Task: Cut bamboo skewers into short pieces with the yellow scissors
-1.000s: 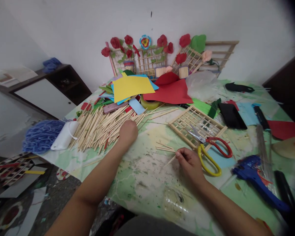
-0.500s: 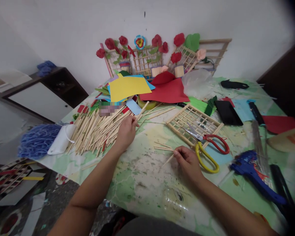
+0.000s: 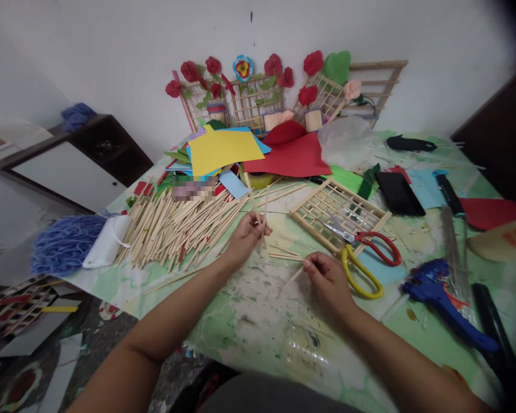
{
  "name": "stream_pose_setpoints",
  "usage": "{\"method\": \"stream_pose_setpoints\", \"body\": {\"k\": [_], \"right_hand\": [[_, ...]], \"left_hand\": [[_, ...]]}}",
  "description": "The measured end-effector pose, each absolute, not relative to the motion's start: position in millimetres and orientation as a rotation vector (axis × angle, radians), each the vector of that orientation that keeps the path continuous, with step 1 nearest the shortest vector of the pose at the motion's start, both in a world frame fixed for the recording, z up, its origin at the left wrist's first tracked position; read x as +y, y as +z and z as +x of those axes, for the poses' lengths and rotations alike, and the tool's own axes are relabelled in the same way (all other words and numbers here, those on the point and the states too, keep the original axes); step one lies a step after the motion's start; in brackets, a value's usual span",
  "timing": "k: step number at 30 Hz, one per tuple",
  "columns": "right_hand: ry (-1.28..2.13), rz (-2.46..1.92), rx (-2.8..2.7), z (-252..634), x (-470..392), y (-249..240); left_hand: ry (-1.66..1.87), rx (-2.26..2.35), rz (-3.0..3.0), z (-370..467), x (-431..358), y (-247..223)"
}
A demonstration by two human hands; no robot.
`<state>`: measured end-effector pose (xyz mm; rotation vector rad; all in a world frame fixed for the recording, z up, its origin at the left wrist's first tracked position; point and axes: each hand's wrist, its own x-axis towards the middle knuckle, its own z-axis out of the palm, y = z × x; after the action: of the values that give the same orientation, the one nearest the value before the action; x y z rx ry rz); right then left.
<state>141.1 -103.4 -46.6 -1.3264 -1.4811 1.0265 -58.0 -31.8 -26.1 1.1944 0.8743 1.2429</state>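
Note:
My left hand [image 3: 248,236] pinches a couple of thin wooden sticks [image 3: 253,198], which rise above the fingers and cross slightly. To its left a large heap of loose sticks [image 3: 167,226] covers the table. My right hand [image 3: 329,281] rests low over the table with its fingertips closed on one short stick [image 3: 293,277] that points down and left. Several more short sticks [image 3: 284,255] lie just beside those fingertips. Close to the right hand, scissors [image 3: 361,277] with one red and one yellow handle lie partly on a stick lattice [image 3: 327,212].
A blue glue gun [image 3: 447,304] lies at the right, near a black tray [image 3: 399,194]. Yellow paper [image 3: 226,150] and red paper [image 3: 292,156] are stacked at the back, before lattices with paper flowers [image 3: 273,64]. Blue yarn [image 3: 66,245] sits at the left edge.
My left hand has moved right and slightly down, away from the heap, carrying the sticks toward my right hand. My right hand has stayed nearly in place.

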Motion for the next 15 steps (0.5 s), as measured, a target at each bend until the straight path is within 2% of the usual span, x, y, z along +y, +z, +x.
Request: {"method": "stream_pose_setpoints", "body": {"k": [5, 15], "right_hand": [[1.029, -1.318, -1.469, 141, -104, -47], [1.211, -1.250, -1.035, 152, -88, -22]], "left_hand": [[1.131, 0.914, 1.150, -53, -33, -40], [0.782, 0.845, 1.045, -50, -50, -23]]}}
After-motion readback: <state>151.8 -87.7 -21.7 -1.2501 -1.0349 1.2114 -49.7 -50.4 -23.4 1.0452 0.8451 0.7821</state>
